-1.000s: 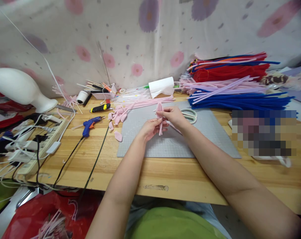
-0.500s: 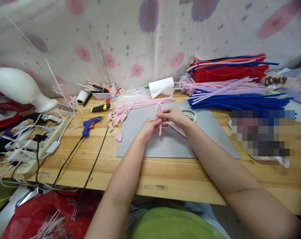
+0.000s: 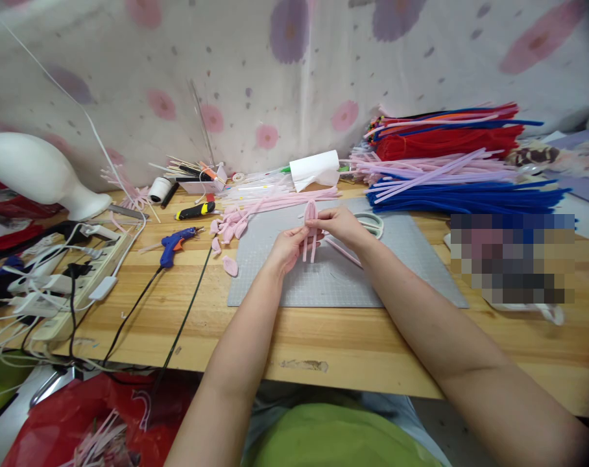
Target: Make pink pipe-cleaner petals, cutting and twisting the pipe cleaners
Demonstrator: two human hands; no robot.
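Note:
Above the grey cutting mat (image 3: 343,285), both my hands pinch a bent pink pipe cleaner (image 3: 311,211). Its looped, layered top stands up, and two straight ends hang below the fingers. My left hand (image 3: 292,248) grips it from the left, fingers closed. My right hand (image 3: 340,226) holds its right side between thumb and fingers. Under the right wrist, another length of pink pipe cleaner (image 3: 343,251) slants down over the mat. Scissors with pale handles (image 3: 372,224) lie behind the right hand. Left of the mat is a small pile of pink petal shapes (image 3: 230,224), with one loose petal (image 3: 230,266) nearer me.
A blue glue gun (image 3: 175,246) and a black-yellow utility knife (image 3: 195,210) lie to the left, near a power strip (image 3: 87,285) with tangled cables. Bundles of blue pipe cleaners (image 3: 464,194) and red ones (image 3: 450,143) are stacked at the back right. A white foam head (image 3: 36,168) stands far left.
The hanging ends of the pipe cleaner have come apart into two parallel strands. Both hands stay nearly in place, with slight finger shifts.

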